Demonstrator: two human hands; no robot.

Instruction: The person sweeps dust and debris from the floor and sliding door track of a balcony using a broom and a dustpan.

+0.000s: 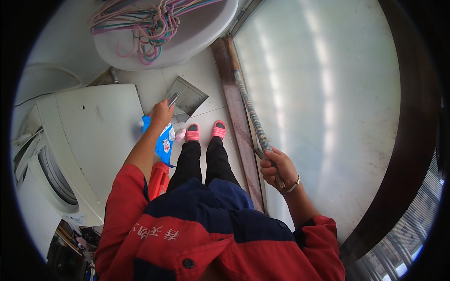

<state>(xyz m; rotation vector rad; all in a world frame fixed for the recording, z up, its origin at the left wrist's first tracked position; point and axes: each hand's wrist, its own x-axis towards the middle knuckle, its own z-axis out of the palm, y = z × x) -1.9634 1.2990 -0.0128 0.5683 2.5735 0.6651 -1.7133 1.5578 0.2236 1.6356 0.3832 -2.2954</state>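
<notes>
My left hand (pixel 161 114) is closed around the tubular handle of a metal dustpan (pixel 191 96). The pan is over the pale floor tiles, below the washbasin; whether it touches them I cannot tell. On the other side, my right hand (pixel 279 168) grips a long stick wrapped in striped blue and tan tape (pixel 251 109). The stick slants away along the frosted glass panel, and its far end is beside the brown frame (pixel 226 66). What is on that far end cannot be made out. Just below my left hand stands a blue detergent pouch (pixel 163 142).
A white washing machine (pixel 95 116) with its round door ajar is at the left. Tangled plastic hangers (pixel 154 28) lie in the white washbasin (pixel 207 31). The frosted glass panel (pixel 323 105) borders the right. A red container (pixel 160 177) and a small pink object (pixel 180 135) are near my slippers.
</notes>
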